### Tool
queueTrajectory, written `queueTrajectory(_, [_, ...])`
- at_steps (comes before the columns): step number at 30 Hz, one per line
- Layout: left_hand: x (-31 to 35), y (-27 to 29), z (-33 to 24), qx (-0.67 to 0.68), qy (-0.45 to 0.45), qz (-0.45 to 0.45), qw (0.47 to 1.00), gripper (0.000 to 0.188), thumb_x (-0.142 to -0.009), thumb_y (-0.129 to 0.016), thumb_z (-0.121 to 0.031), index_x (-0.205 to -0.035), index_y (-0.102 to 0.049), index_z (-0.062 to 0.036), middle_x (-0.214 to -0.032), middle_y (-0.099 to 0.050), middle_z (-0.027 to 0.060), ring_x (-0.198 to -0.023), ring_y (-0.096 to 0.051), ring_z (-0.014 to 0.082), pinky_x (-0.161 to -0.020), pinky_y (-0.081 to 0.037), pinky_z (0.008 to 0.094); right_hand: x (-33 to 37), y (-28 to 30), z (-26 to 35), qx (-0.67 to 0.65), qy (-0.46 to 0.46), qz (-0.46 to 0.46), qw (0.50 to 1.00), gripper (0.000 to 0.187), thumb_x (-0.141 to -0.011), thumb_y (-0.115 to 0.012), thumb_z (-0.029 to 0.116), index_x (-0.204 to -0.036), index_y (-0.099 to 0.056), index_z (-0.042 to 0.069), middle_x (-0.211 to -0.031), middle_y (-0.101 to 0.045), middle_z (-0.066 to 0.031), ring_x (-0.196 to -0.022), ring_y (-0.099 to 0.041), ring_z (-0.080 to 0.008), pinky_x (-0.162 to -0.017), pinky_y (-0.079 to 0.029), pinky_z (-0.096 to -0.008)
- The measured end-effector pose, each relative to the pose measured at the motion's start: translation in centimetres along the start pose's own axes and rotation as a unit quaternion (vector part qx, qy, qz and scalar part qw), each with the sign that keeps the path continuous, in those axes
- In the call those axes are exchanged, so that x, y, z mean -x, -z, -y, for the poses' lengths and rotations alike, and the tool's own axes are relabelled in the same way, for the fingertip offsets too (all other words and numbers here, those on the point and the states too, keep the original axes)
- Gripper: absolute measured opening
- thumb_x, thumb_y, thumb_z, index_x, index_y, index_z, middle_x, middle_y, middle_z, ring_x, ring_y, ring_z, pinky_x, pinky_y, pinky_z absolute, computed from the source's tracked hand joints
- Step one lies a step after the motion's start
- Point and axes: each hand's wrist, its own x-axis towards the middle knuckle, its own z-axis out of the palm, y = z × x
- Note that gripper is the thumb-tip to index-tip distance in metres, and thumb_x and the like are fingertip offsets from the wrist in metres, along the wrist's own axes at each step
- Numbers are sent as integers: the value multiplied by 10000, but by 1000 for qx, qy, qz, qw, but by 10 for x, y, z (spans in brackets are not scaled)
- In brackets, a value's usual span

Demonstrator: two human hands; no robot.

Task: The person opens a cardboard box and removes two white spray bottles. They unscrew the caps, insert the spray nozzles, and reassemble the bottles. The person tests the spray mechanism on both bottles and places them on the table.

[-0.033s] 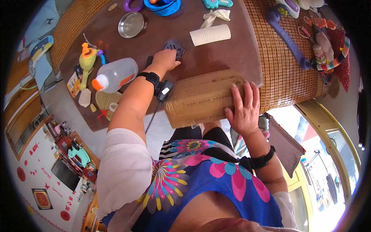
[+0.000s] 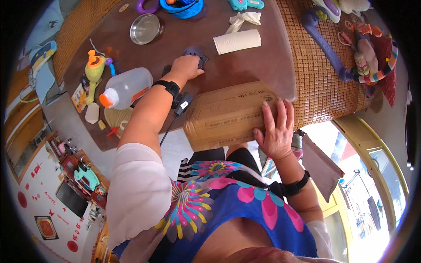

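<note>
On the brown table (image 2: 245, 65), my left hand (image 2: 185, 68) is closed around a dark plastic tool with a slotted end (image 2: 196, 55). Its exact kind is hidden under the fingers, and a dark part shows on the other side of the hand. A taped brown cardboard box (image 2: 226, 114) is at the table's near edge, jutting toward my body. My right hand (image 2: 278, 129) grips the box's right end, fingers over the top and thumb on the near side.
Left of my forearm lie a clear bottle with an orange cap (image 2: 127, 87), a yellow-green toy (image 2: 93, 74) and a hand fan (image 2: 117, 118). Farther off are a round metal dish (image 2: 145, 29), a blue basket (image 2: 186, 9) and a white roll (image 2: 237, 41).
The box's near left end sits slightly lower and farther left. Both hands keep their grip, and the whole view has shifted a little.
</note>
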Motion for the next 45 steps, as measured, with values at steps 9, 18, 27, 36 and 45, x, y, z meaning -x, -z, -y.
queueTrajectory(9, [9, -2, 2, 83, -28, -195, 977, 147, -829, -614, -182, -868, -672, -52, -1029, -699, 126, -869, -662, 337, -778, -554, 442, -1, -2, 0, -4, -7, 6, 1000, 800, -688, -762, 376, -1423, -531, 162, -1462, -408, -216, -1373, -366, -479, -1077, -383, -593])
queueTrajectory(18, [158, 95, -22, 560, -256, -206, 761, 69, -906, -578, -83, -923, -557, -20, -1209, -606, 193, -985, -621, 221, -924, -491, 350, -43, 50, 30, -159, 69, -23, 985, 957, -661, -882, 224, -1484, -421, 65, -1437, -462, -229, -1338, -443, -456, -1104, -387, -534])
queueTrajectory(27, [268, 78, -92, 723, -158, 45, 671, 184, -955, -569, -159, -1042, -585, 3, -1187, -603, 113, -1066, -561, 167, -958, -449, 328, -27, 75, 75, -500, -53, 302, 810, 560, -880, -795, 193, -1335, -555, -26, -1023, -719, -136, -962, -697, -200, -870, -554, -342])
queueTrajectory(36, [280, -27, -78, 371, -74, -296, 877, 1033, -689, -848, -150, -1548, -283, -43, -1536, -357, 222, -1351, -436, 393, -1128, -375, 470, 32, 7, 82, -605, -288, 297, 680, 377, -976, -685, 188, -1252, -590, -52, -1057, -712, -106, -956, -673, -141, -860, -564, -292])
queueTrajectory(45, [239, -52, -65, 443, -89, -310, 836, 990, -605, -903, -173, -1451, -396, -89, -1415, -528, 140, -1284, -474, 388, -1117, -359, 462, 24, -33, 124, -590, -249, 256, 724, 380, -960, -693, 207, -1216, -616, -63, -1006, -730, -130, -928, -688, -169, -834, -561, -329])
